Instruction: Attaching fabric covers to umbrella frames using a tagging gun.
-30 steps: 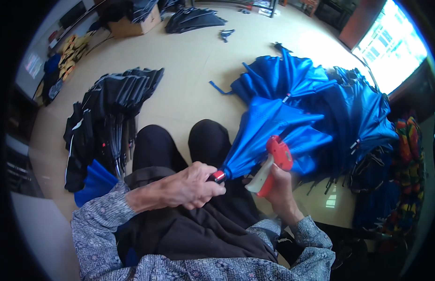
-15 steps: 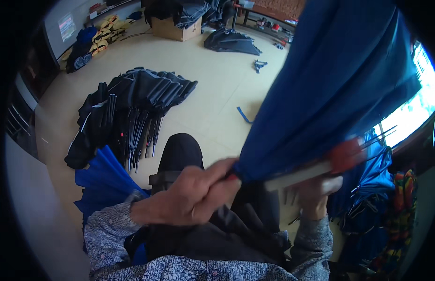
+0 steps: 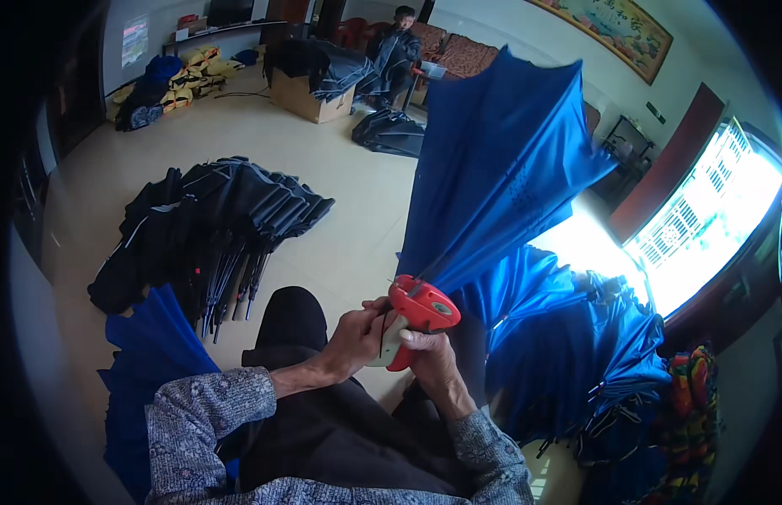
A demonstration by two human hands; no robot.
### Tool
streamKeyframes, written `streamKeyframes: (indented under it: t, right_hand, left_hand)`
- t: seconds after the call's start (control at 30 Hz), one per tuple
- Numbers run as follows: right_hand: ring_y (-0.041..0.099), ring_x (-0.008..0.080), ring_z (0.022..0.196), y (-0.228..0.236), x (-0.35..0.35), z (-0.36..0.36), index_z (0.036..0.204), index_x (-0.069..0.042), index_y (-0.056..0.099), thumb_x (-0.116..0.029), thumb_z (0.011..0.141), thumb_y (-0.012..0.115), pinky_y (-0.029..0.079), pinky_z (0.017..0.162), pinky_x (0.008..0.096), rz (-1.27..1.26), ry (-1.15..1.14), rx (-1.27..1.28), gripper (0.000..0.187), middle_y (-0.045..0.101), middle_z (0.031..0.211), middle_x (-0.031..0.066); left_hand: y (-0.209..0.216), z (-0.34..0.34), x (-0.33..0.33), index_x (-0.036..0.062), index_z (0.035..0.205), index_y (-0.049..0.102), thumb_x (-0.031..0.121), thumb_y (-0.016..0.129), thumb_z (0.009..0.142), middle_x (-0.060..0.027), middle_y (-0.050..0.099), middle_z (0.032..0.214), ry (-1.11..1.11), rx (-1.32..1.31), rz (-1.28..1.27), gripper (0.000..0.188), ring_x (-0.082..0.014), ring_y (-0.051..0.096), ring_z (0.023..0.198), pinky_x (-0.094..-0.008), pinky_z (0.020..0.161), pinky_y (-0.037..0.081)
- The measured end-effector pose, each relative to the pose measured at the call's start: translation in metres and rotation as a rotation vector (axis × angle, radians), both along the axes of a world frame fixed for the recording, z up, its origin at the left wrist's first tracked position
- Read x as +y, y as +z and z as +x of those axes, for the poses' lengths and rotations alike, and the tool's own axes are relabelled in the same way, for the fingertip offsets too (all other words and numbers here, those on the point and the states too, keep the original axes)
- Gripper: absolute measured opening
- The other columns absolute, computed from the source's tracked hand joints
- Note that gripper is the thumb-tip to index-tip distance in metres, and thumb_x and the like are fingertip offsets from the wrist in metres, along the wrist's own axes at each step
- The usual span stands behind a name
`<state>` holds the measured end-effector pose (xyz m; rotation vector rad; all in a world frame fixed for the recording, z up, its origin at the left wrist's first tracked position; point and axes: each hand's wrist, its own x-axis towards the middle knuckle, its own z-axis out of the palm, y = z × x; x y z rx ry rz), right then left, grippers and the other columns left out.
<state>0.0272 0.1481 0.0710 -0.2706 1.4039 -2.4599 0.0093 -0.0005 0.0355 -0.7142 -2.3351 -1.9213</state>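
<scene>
A blue umbrella (image 3: 488, 168), partly folded, stands up in front of me with its wide, scalloped end at the top. Its gathered narrow end comes down to my left hand (image 3: 353, 343), whose fingers are closed round it. The tip there is hidden behind a red and white tagging gun (image 3: 426, 305). My right hand (image 3: 435, 364) grips that gun by its handle, thumb across the white side. The gun's needle end points up and left, close against the gathered cloth, and my two hands almost meet.
Black umbrellas (image 3: 231, 219) lie piled on the floor at left, blue cloth (image 3: 155, 345) beside my left arm. More blue umbrellas (image 3: 568, 345) are heaped at right. A person (image 3: 397, 55) sits at the back by a cardboard box (image 3: 311, 99). Bright window (image 3: 702, 219) at right.
My right hand has brought the tagging gun left, up against my left hand. The umbrella's wide end stands farther left, and the view has tilted up to show the far wall.
</scene>
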Motion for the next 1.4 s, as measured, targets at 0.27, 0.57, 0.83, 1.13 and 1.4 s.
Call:
streamKeyframes:
  t: [0.27,0.57,0.83,1.13,1.4]
  right_hand:
    - [0.053,0.0301,0.110,0.011,0.039,0.011,0.115,0.003,0.052,-0.032,0.057,0.082,0.041,0.098,0.0398,0.221,-0.054,0.190,0.075,0.054,0.120,0.0210]
    - [0.054,0.0298,0.107,0.040,0.055,0.017,0.105,0.002,0.055,-0.042,0.060,0.078,0.040,0.097,0.0414,0.194,-0.208,0.476,0.068,0.057,0.111,0.0183]
    - [0.057,0.0304,0.101,0.051,0.089,-0.007,0.098,-0.004,0.056,-0.037,0.075,0.067,0.044,0.092,0.0449,0.034,-0.403,0.496,0.042,0.060,0.099,0.0143]
    - [0.059,0.0275,0.100,0.063,0.156,-0.083,0.102,-0.005,0.056,-0.036,0.088,0.057,0.048,0.089,0.0464,-0.028,-0.611,0.488,0.034,0.060,0.105,0.0155]
    - [0.058,0.0283,0.105,0.082,0.148,-0.112,0.105,-0.005,0.055,-0.032,0.089,0.057,0.050,0.088,0.0457,0.101,-0.520,0.502,0.032,0.058,0.109,0.0166]
  left_hand:
    - [0.056,-0.001,0.004,-0.0040,0.100,0.055,0.019,0.041,0.096,-0.0125,0.062,0.078,-0.163,0.264,0.014,0.027,-0.0185,0.062,0.067,-0.0324,0.061,0.047]
    - [0.060,-0.005,0.063,-0.0025,0.091,0.054,0.035,0.042,0.097,0.0004,0.050,0.058,-0.473,-0.112,0.229,0.040,-0.0107,0.048,0.048,-0.0249,0.045,0.040]
    - [0.073,0.020,0.038,0.0101,0.066,0.044,0.052,0.028,0.097,0.0080,0.032,0.045,-0.487,-0.751,0.117,0.054,-0.0014,0.030,0.035,-0.0192,0.033,0.026]
    - [0.047,0.047,-0.103,0.0084,0.071,0.052,0.050,0.030,0.097,0.0035,0.045,0.052,-0.310,-0.620,-0.368,0.054,-0.0063,0.042,0.042,-0.0196,0.039,0.034]
    - [0.032,0.088,-0.156,0.0076,0.065,0.051,0.044,0.036,0.097,0.0053,0.040,0.051,-0.200,-0.513,-0.319,0.051,-0.0051,0.039,0.045,-0.0233,0.042,0.033]
